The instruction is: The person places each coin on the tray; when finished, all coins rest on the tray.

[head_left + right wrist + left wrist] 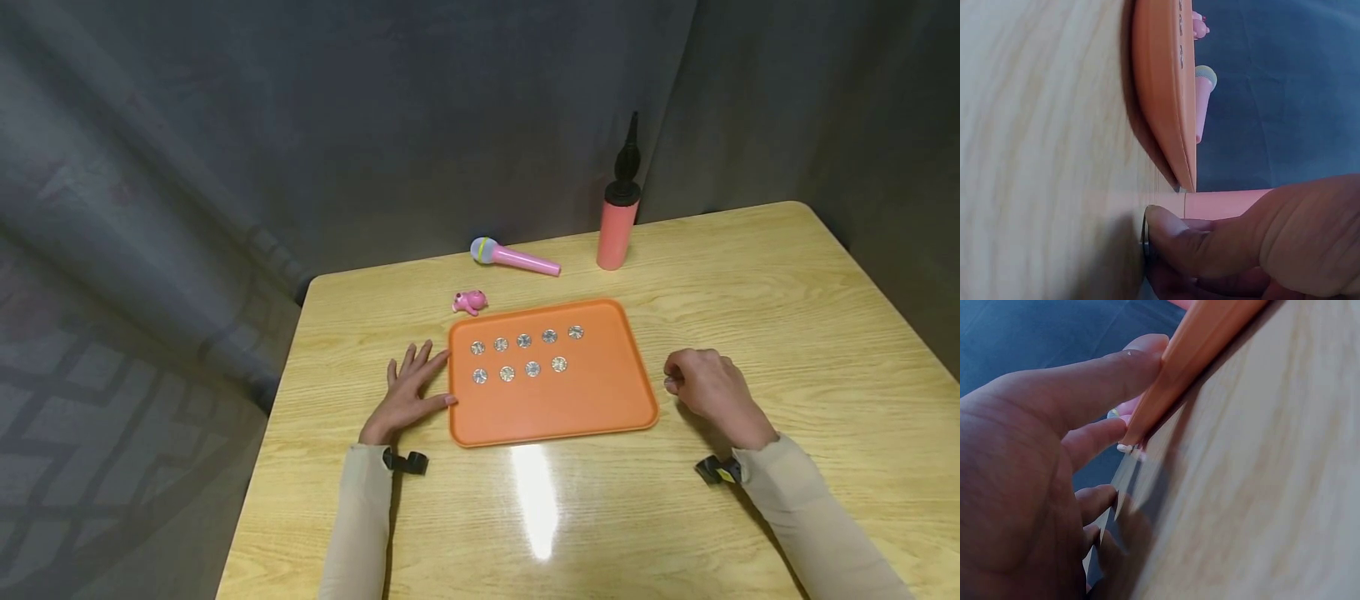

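An orange tray (600,400) lies on the table with several small round silvery discs (532,368) in two rows on it, the back row longer. My left hand (405,400) is at the tray's left edge with fingers spread. Its thumb (1144,353) touches the rim, and the index fingertip is right at the edge too. To the right of the tray, my right hand (708,385) is low over the table, fingers curled. In the right wrist view its thumb and fingers pinch a thin, shiny disc (1145,232), seen edge-on and mostly hidden by the fingers.
Behind the tray are a small pink animal figure (470,302) and a pink toy microphone (525,260) lying on its side. A pink balloon pump (615,233) with a black top stands upright at the back. Dark curtains (465,125) hang around the wooden table (787,317).
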`<state>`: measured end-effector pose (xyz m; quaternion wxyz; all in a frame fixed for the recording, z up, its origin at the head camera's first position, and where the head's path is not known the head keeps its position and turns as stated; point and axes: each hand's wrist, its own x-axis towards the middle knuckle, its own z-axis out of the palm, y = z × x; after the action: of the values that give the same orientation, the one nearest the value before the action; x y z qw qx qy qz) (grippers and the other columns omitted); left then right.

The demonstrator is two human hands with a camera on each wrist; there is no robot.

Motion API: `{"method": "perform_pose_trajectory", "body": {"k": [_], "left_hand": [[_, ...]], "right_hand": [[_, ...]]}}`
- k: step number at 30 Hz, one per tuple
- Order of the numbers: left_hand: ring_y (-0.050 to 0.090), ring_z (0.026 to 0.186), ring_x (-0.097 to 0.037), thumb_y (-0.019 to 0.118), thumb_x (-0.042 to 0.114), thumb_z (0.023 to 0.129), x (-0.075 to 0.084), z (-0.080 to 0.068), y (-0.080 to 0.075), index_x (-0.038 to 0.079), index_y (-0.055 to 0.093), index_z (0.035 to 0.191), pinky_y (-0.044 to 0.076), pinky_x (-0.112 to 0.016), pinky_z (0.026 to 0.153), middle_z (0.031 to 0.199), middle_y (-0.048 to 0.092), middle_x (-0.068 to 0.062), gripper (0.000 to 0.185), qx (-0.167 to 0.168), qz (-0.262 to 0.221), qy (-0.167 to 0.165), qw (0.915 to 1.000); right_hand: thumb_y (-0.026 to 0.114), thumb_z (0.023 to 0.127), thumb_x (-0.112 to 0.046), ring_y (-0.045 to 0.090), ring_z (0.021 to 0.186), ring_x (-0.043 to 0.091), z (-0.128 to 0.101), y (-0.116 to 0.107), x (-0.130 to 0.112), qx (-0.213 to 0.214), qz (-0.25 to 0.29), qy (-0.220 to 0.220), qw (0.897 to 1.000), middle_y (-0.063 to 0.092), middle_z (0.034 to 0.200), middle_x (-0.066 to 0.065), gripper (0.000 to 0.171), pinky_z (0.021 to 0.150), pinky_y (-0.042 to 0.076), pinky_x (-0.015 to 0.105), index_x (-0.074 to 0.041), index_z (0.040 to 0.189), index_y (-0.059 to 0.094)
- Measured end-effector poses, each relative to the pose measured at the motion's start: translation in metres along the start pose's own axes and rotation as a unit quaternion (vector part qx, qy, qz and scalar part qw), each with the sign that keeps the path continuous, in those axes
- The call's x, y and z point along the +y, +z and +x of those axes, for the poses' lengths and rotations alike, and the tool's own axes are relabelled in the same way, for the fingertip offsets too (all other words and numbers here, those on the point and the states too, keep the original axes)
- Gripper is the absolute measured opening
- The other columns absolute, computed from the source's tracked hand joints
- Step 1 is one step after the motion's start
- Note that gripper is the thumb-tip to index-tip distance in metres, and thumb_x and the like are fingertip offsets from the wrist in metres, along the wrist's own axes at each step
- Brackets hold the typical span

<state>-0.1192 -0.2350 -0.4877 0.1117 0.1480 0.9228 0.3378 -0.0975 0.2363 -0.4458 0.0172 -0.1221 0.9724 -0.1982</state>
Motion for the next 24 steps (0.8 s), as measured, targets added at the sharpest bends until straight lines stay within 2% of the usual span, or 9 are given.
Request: {"method": "perform_pose_trajectory", "body": {"k": [4,13,19,24], "left_hand": [[-0.006,0.158,-0.038,0.075,0.045,0.087,0.0,0.0,0.0,0.028,0.035,0.157,-0.016,-0.066,0.12,0.171,0.011,-0.011,0.082,0.002,0.001,0.003,1.0],[-0.006,0.158,-0.039,0.075,0.043,0.087,0.0,0.0,0.0,0.027,0.036,0.157,-0.016,-0.067,0.12,0.17,0.011,-0.012,0.082,0.003,0.002,0.007,1.0],[-0.007,0.159,-0.037,0.075,0.044,0.087,0.0,0.0,0.0,0.028,0.035,0.157,-0.016,-0.066,0.12,0.171,0.01,-0.011,0.083,-0.001,0.008,0.002,1.0],[-0.007,0.159,-0.037,0.075,0.042,0.087,0.0,0.001,0.0,0.028,0.034,0.157,-0.016,-0.065,0.121,0.171,0.01,-0.011,0.083,-0.001,0.009,0.0,1.0]], "right_hand": [[0.071,0.082,0.003,0.058,0.064,0.02,-0.001,0.001,0.001,0.0,0.006,-0.009,1.0,0.066,0.072,0.008,0.011,0.054,0.046,0.035,-0.005,0.076,0.067],[0.062,0.083,0.007,0.05,0.064,0.018,0.001,0.002,0.003,0.012,0.004,-0.019,1.0,0.059,0.069,0.005,0.019,0.055,0.04,0.031,-0.007,0.07,0.062],[0.064,0.082,0.008,0.061,0.064,0.026,0.01,0.001,0.005,0.034,-0.013,-0.028,0.999,0.065,0.069,0.01,0.019,0.054,0.049,0.043,-0.005,0.069,0.064],[0.068,0.081,0.007,0.065,0.066,0.029,0.016,0.0,0.008,0.02,-0.005,-0.023,1.0,0.069,0.072,0.013,0.012,0.058,0.052,0.047,-0.002,0.073,0.067]]}}
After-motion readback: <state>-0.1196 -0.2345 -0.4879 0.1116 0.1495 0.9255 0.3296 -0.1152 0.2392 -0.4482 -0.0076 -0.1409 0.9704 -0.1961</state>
